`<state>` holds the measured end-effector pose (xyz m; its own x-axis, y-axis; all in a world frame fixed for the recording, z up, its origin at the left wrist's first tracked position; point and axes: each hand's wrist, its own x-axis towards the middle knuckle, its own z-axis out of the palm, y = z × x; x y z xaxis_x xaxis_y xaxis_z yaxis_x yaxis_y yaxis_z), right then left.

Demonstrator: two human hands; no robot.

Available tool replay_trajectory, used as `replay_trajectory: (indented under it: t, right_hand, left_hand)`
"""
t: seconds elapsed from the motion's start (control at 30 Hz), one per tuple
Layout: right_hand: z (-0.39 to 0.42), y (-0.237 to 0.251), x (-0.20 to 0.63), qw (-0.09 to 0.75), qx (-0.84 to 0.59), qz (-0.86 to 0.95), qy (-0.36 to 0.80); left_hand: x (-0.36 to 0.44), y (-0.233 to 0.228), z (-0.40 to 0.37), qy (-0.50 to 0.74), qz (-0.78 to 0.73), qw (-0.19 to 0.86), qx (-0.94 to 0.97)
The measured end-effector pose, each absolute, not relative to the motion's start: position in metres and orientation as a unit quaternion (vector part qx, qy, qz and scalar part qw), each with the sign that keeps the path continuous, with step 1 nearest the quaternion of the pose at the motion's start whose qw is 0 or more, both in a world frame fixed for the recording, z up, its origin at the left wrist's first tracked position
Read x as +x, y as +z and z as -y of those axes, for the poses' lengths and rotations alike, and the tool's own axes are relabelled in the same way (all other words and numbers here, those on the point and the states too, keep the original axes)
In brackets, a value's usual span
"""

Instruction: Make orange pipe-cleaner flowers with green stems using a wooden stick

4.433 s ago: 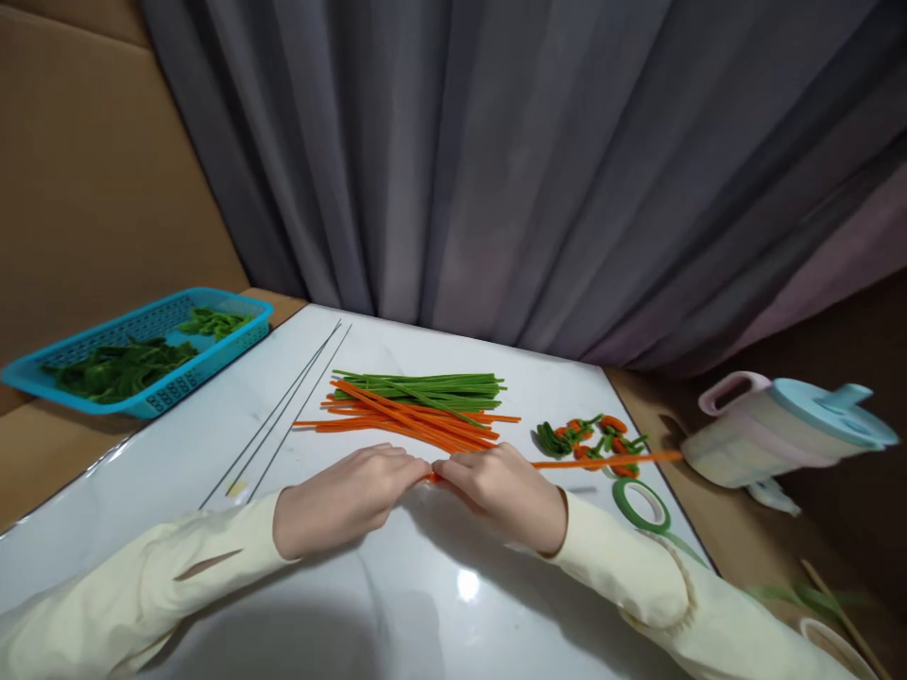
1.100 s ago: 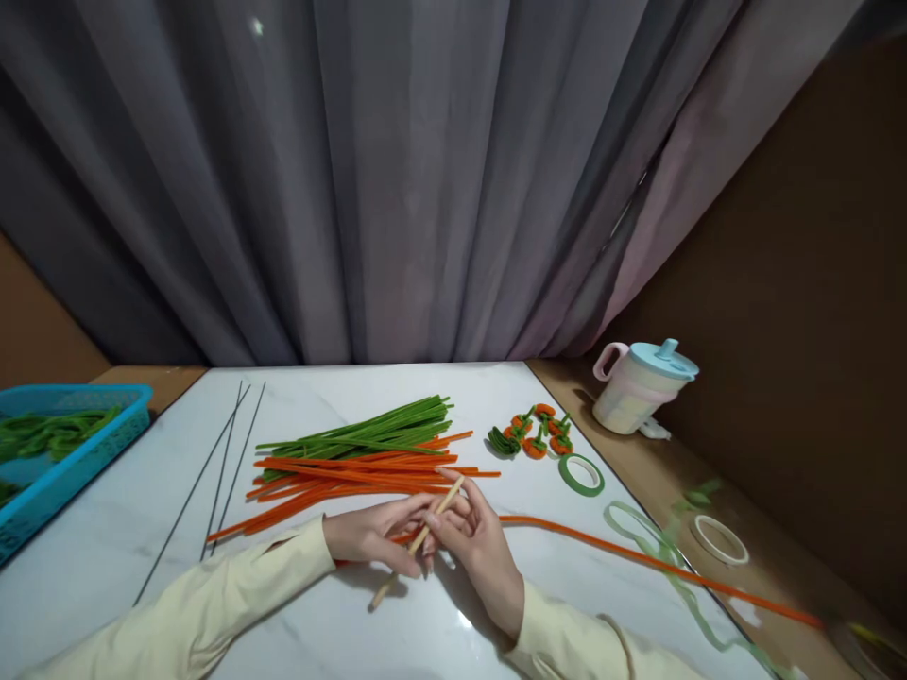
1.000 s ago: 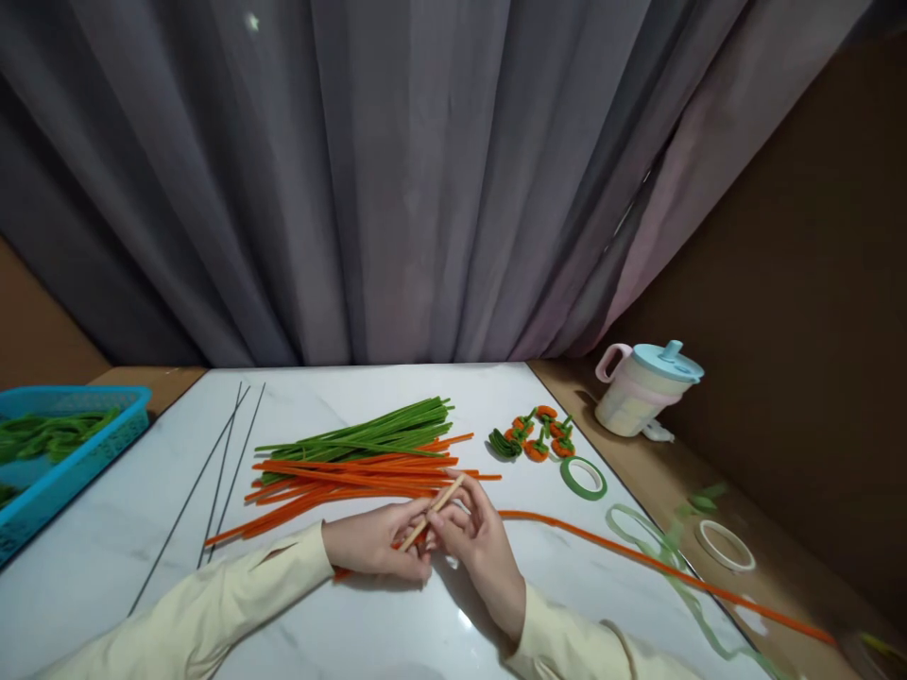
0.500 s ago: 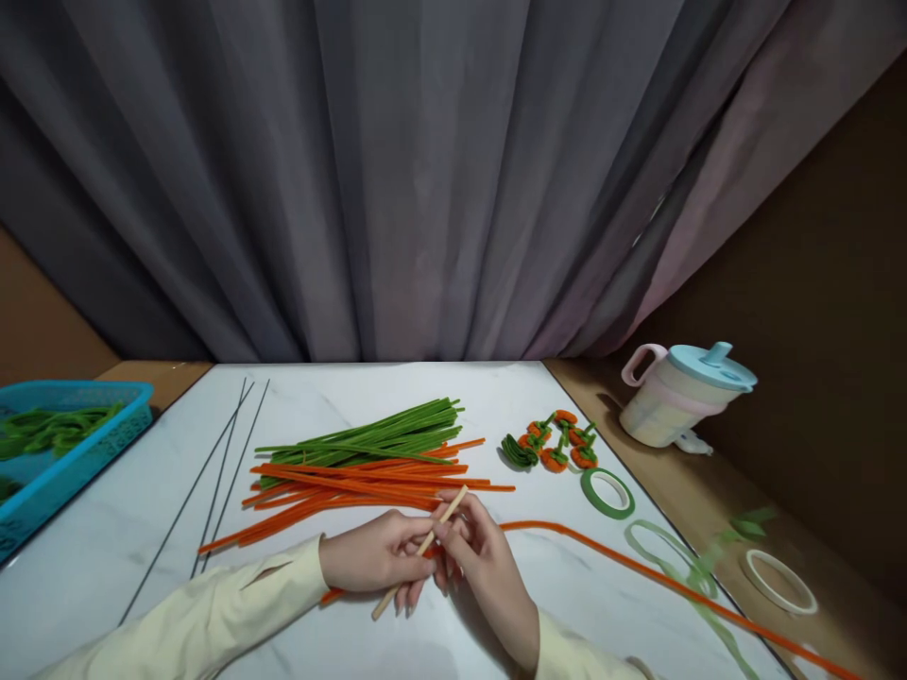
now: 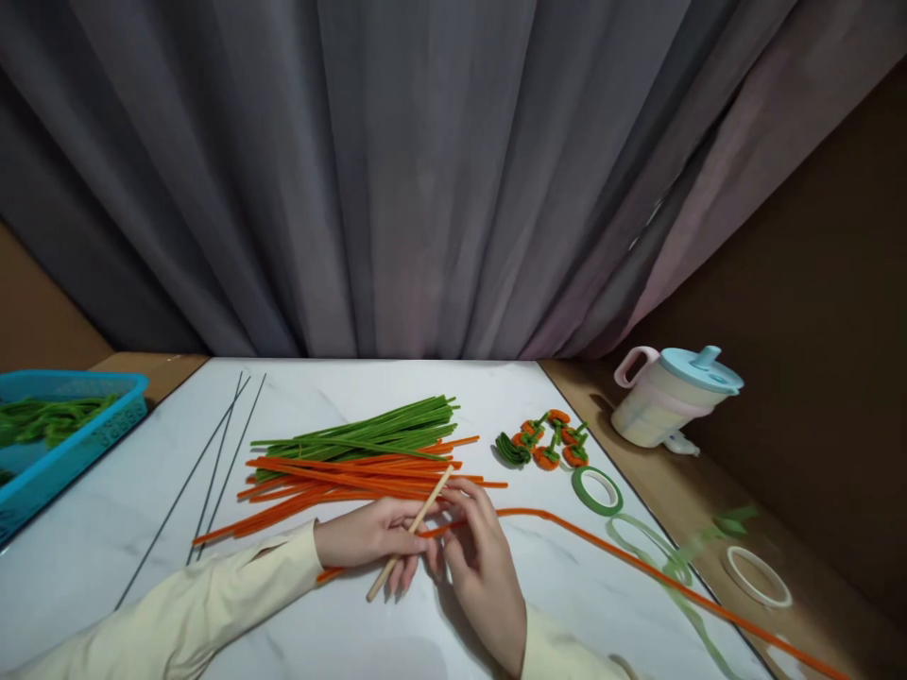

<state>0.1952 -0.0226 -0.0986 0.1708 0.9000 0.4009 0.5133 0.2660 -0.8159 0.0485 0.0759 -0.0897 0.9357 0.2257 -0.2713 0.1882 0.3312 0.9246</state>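
Observation:
My left hand and my right hand meet low in the middle of a white marble table. Between their fingers sits a thin wooden stick, slanted from lower left to upper right. A long orange pipe cleaner starts at the stick and trails off to the lower right; my right fingers pinch it near the stick. Just beyond the hands lies a pile of orange pipe cleaners with green pipe cleaners behind it.
Thin metal wires lie at the left. A blue basket with green pieces stands at the left edge. Small orange-and-green finished pieces, a green tape roll, loose green tape, a white ring and a lidded cup are on the right.
Since 4.4 s ago the wooden stick has come into my hands. Over the last second the hands stay together, the stick shifts slightly and the view drifts a little.

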Motion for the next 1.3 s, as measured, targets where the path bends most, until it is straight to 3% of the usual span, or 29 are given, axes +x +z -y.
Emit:
replay_trajectory:
  t: [0.23,0.5,1.0,1.2,1.3]
  right_hand:
    - [0.022,-0.086,0.208,0.216,-0.556,0.800,-0.054]
    - [0.012,-0.010,0.242,-0.060,-0.640,0.765,-0.044]
    - [-0.013,-0.009,0.187,-0.064,-0.566,0.822,0.008]
    - [-0.028,0.006,0.225,0.030,-0.512,0.851,0.116]
    - [-0.018,0.040,0.251,0.115,-0.486,0.861,0.096]
  left_hand:
    - [0.049,-0.093,-0.081,0.036,-0.191,0.832,0.519]
    - [0.046,-0.092,-0.084,0.028,-0.205,0.837,0.507]
    - [0.043,-0.102,-0.088,0.063,-0.180,0.853,0.487]
    - [0.040,-0.096,-0.092,0.056,-0.180,0.866,0.463]
    - [0.039,-0.083,-0.094,0.069,-0.200,0.871,0.444]
